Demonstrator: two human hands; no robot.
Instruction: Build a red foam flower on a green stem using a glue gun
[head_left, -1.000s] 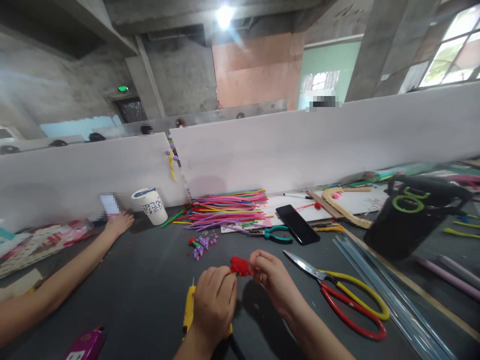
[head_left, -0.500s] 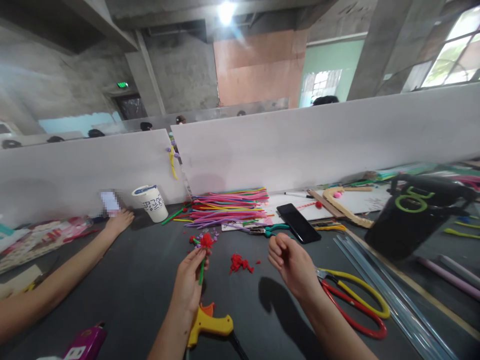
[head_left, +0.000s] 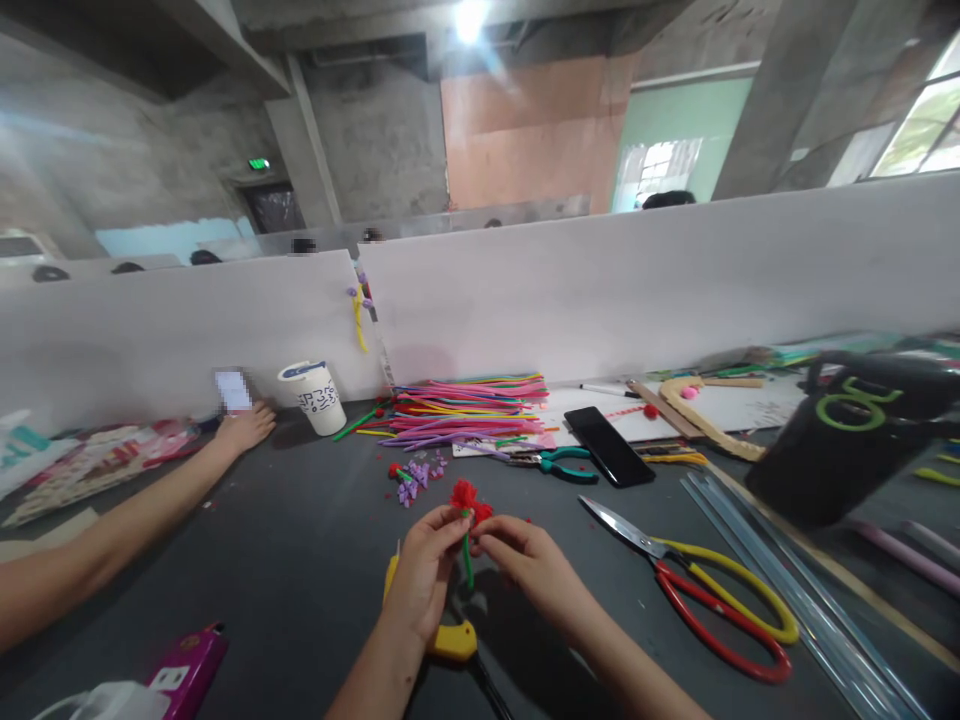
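A red fuzzy flower [head_left: 464,495] on a green pipe-cleaner stem [head_left: 469,565] is pinched upright between the thumb and fingers of my left hand [head_left: 429,565]. My right hand [head_left: 529,560] has come in from the right, thumb and fingertips closed just beside the flower. Whatever those fingertips hold is too small and hidden to name. Some red fuzzy bits [head_left: 481,511] show right behind the fingertips; I cannot tell whether they touch the flower. Under my left wrist lies a yellow glue gun [head_left: 454,642], partly covered.
Scissors [head_left: 720,590] with red and yellow handles lie right. Behind are pliers [head_left: 566,465], a black phone [head_left: 609,447], pipe cleaners [head_left: 465,410] and small purple pieces [head_left: 420,475]. A paper cup [head_left: 315,400] stands left, near another person's hand [head_left: 247,428]. A black container [head_left: 840,440] stands right.
My left hand has moved right with the flower. My right hand has moved left and down, from above the table to beside the flower. The view has shifted slightly.
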